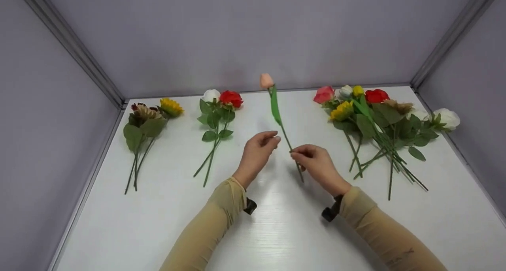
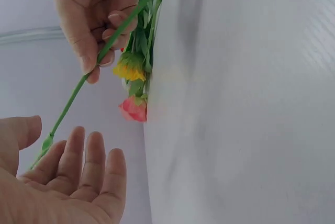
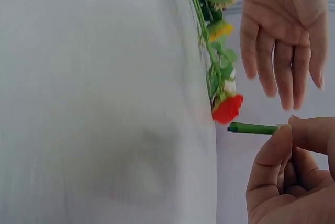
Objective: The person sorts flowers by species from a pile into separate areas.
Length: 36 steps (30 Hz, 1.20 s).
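Note:
A peach-pink tulip [image 1: 266, 81] with one long green leaf is held up over the middle of the table, its stem slanting down to the right. My right hand [image 1: 316, 164] pinches the lower stem [image 3: 254, 129] between thumb and fingers, with the cut end sticking out beyond them. Just left of the stem is my left hand [image 1: 257, 154], fingers loosely extended and nothing in its grasp. In the left wrist view its palm [image 2: 78, 192] faces up, close to the upper stem, with the fingers spread.
A white rose and red rose [image 1: 231, 99] lie left of centre. Further left lie a sunflower [image 1: 171, 107] and brownish flowers [image 1: 147, 113]. A larger pile with a pink rose [image 1: 324, 94] and white rose [image 1: 447, 119] covers the right. Grey panels wall the white table [image 1: 261, 239].

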Each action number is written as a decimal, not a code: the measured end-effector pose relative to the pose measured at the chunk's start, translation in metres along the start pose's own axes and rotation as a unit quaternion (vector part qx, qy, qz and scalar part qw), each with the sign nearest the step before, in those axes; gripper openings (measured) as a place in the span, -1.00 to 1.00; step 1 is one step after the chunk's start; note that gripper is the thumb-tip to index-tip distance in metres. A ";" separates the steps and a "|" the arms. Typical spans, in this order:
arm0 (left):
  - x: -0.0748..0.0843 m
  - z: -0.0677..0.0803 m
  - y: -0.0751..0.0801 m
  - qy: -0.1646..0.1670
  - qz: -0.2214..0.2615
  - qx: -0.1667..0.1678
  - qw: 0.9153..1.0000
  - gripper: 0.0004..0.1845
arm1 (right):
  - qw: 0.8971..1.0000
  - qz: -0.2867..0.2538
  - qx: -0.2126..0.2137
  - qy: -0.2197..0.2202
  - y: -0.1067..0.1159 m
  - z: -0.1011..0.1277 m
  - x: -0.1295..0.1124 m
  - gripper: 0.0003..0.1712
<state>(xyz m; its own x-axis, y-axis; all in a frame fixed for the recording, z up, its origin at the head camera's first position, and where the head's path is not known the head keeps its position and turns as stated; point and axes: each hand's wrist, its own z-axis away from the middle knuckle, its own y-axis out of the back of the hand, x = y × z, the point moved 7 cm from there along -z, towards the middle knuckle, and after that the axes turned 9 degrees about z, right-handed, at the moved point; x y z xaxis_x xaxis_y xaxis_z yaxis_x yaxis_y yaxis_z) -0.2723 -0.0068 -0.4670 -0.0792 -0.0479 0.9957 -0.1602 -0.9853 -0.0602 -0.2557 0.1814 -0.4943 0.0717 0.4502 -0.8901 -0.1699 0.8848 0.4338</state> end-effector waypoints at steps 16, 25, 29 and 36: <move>-0.007 0.002 0.034 0.014 0.114 0.050 0.992 -0.73 | 0.999 -0.036 -0.035 0.018 -0.063 0.011 -0.012 -0.75; 0.001 -0.001 0.039 0.001 0.124 0.059 0.990 -0.74 | 0.991 -0.099 -0.093 0.000 -0.081 0.028 -0.002 -0.69; -0.001 -0.001 0.037 0.006 0.124 0.054 0.991 -0.72 | 0.992 -0.090 -0.092 -0.002 -0.082 0.029 0.000 -0.73; -0.013 0.003 0.030 0.036 0.105 0.028 0.993 -0.70 | 0.995 -0.067 -0.075 -0.005 -0.081 0.027 0.003 -0.77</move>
<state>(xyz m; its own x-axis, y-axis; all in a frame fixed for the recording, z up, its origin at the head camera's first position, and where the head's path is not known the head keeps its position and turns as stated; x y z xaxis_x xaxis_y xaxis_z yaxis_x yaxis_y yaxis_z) -0.2728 -0.0367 -0.4819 -0.1752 -0.2434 0.9540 -0.0773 -0.9626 -0.2598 -0.2152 0.1143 -0.5281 0.1126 0.3313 -0.9368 -0.3024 0.9095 0.2853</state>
